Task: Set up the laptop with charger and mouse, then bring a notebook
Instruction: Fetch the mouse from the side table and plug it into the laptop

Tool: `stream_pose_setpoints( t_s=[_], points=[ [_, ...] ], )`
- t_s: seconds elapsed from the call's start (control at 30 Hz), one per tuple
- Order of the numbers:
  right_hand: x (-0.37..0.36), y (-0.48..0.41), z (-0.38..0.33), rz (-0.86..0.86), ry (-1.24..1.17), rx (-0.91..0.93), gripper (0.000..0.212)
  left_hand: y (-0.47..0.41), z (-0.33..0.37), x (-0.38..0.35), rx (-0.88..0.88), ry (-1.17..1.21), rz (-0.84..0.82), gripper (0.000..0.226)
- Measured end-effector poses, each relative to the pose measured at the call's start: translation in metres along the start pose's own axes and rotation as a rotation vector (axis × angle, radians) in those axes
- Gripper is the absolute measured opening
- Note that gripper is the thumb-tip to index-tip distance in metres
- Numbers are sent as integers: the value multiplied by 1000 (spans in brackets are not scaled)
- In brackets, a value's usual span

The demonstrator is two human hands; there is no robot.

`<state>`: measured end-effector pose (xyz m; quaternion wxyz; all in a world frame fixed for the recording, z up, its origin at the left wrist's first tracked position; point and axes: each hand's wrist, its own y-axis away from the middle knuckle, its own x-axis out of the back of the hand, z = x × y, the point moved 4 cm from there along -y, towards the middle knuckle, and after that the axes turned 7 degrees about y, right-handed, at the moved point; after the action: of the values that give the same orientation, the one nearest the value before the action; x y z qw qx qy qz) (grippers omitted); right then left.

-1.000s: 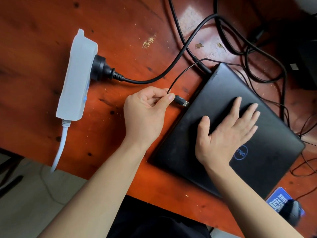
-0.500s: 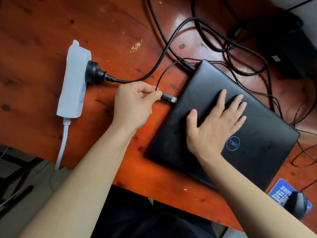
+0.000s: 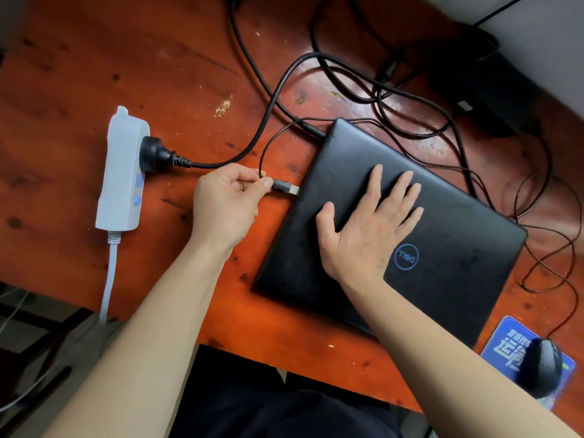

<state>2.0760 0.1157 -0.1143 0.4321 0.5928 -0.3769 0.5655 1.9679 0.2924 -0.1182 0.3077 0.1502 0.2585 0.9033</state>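
A closed black laptop (image 3: 442, 235) lies slanted on the red wooden table (image 3: 94, 74). My right hand (image 3: 369, 229) rests flat on its lid, fingers spread. My left hand (image 3: 227, 200) pinches the mouse's USB plug (image 3: 286, 187), whose metal tip sits at the laptop's left edge. The thin mouse cable loops up from the plug. The charger's barrel plug (image 3: 311, 129) is in the laptop's far-left corner, and its black mains plug (image 3: 158, 153) sits in a white power strip (image 3: 121, 172). A black mouse (image 3: 542, 366) rests on a blue pad (image 3: 505, 343) at the lower right.
Several black cables tangle on the table behind and to the right of the laptop. A dark box (image 3: 493, 86) stands at the back right. The strip's white cord (image 3: 109, 279) hangs over the near table edge. My dark-clothed lap (image 3: 268, 406) is below.
My left hand has brought the USB plug down and rightwards until its tip reaches the laptop's left edge. My right hand stays flat on the lid.
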Motion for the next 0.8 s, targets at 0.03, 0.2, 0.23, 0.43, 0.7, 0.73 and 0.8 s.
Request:
stream_pose_setpoints(
  t_s=[0.03, 0.2, 0.23, 0.43, 0.7, 0.73, 0.8],
  points=[
    [0, 0, 0, 2, -2, 0, 89, 1, 0, -2, -5, 8, -17, 4],
    [1, 0, 0, 11, -5, 0, 88, 2, 1, -6, -22, 68, -161, 16],
    [0, 0, 0, 12, -3, 1, 88, 2, 3, -7, -29, 66, -175, 16],
    [0, 0, 1, 15, -3, -4, 88, 3, 3, -8, -29, 118, 44, 19],
    [2, 0, 0, 10, -5, -7, 88, 14, 6, -22, -192, 7, 295, 25],
    [2, 0, -1, 10, -7, -5, 87, 15, 9, -23, -289, -102, 281, 25],
    [2, 0, -1, 9, -9, -3, 87, 17, 14, -27, -490, -329, 231, 22]
  ],
)
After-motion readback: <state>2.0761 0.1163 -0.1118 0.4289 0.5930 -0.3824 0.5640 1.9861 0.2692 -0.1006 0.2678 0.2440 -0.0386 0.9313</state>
